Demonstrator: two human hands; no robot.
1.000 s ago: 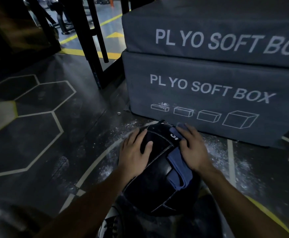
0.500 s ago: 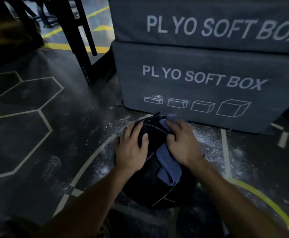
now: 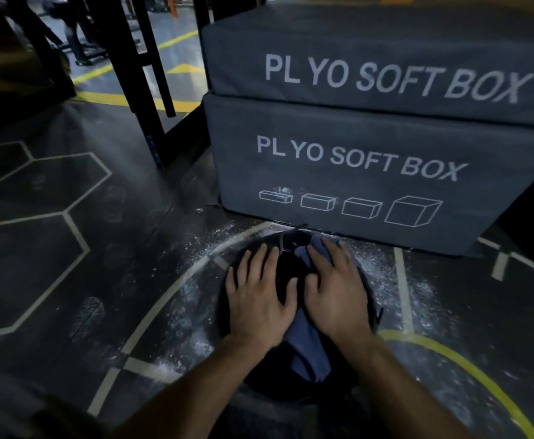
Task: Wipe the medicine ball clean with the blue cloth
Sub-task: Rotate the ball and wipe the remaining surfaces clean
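We are mid-wipe — our right hand (image 3: 335, 296) presses the blue cloth (image 3: 308, 353) flat-fingered onto the medicine ball (image 3: 286, 270), left hand (image 3: 256, 299) spread steadying it — next, probably turn it

Medicine ball (image 3: 286, 274) black with thin pale seam lines. Cloth (image 3: 307, 353) muted blue, plain. Floor (image 3: 126, 248) dark grey-black, pale hexagon outlines at left, a pale curved line, a yellow curved line at right, white powdery specks around the ball. Two stacked soft boxes (image 3: 370, 160) slate grey with white "PLYO SOFT BOX" lettering; lower one has four white box outlines. Rack posts (image 3: 139, 90) black. Far floor has yellow stripes.
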